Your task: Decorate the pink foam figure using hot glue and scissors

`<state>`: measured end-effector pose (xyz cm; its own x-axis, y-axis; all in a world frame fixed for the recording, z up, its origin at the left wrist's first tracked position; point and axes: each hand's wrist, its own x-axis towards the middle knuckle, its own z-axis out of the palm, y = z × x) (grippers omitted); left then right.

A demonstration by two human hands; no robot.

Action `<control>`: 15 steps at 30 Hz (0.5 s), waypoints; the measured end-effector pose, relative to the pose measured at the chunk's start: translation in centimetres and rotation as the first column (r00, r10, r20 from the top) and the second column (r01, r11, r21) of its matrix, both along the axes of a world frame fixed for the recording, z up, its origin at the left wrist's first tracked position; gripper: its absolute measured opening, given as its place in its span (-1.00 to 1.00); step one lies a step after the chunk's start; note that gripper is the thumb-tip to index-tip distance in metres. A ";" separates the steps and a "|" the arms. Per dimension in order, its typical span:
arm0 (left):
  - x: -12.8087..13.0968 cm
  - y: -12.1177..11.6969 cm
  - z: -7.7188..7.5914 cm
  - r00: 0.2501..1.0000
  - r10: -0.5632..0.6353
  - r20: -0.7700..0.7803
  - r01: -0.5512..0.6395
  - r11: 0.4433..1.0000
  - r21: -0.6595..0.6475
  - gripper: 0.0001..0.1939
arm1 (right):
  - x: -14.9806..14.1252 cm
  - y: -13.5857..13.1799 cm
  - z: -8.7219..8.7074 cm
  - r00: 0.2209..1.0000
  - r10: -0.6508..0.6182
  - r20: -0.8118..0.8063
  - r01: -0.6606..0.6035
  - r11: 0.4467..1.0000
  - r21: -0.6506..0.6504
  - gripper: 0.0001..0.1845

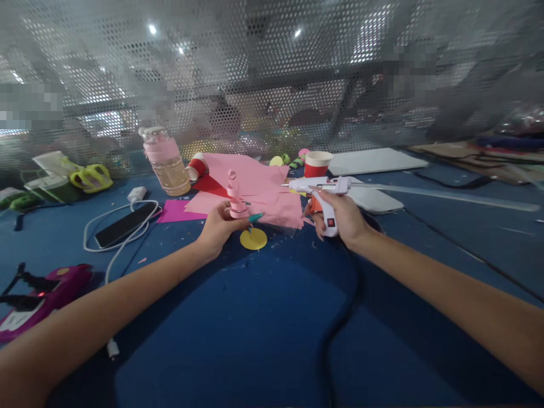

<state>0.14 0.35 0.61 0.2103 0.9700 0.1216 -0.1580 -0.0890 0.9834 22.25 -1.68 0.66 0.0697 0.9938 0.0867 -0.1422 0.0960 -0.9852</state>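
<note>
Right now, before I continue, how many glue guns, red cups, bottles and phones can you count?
Glue guns: 1, the white glue gun in the right hand
Red cups: 2, an upright cup and a tipped cup
Bottles: 1 bottle
Phones: 1 phone
Total: 5

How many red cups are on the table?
2: one red cup lies on its side beside the bottle, and a second red cup stands upright behind the glue gun. More could be hidden.
</note>
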 end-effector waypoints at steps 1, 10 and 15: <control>0.0 0.0 0.0 1.000 0.004 0.005 -0.004 1.000 -0.003 -0.65 | 0.0 -0.1 -0.1 1.000 0.015 0.025 -0.015 1.000 0.016 -0.61; -1.4 1.4 4.4 0.975 0.201 0.099 -0.211 0.971 0.111 -0.76 | -1.7 -2.0 0.0 0.747 -0.068 0.661 -0.085 0.977 0.197 -0.64; -3.8 1.2 9.9 0.959 0.271 0.084 -0.283 0.930 0.233 -0.74 | -8.0 -4.5 1.1 0.050 -0.200 0.979 -0.195 0.959 0.206 -0.71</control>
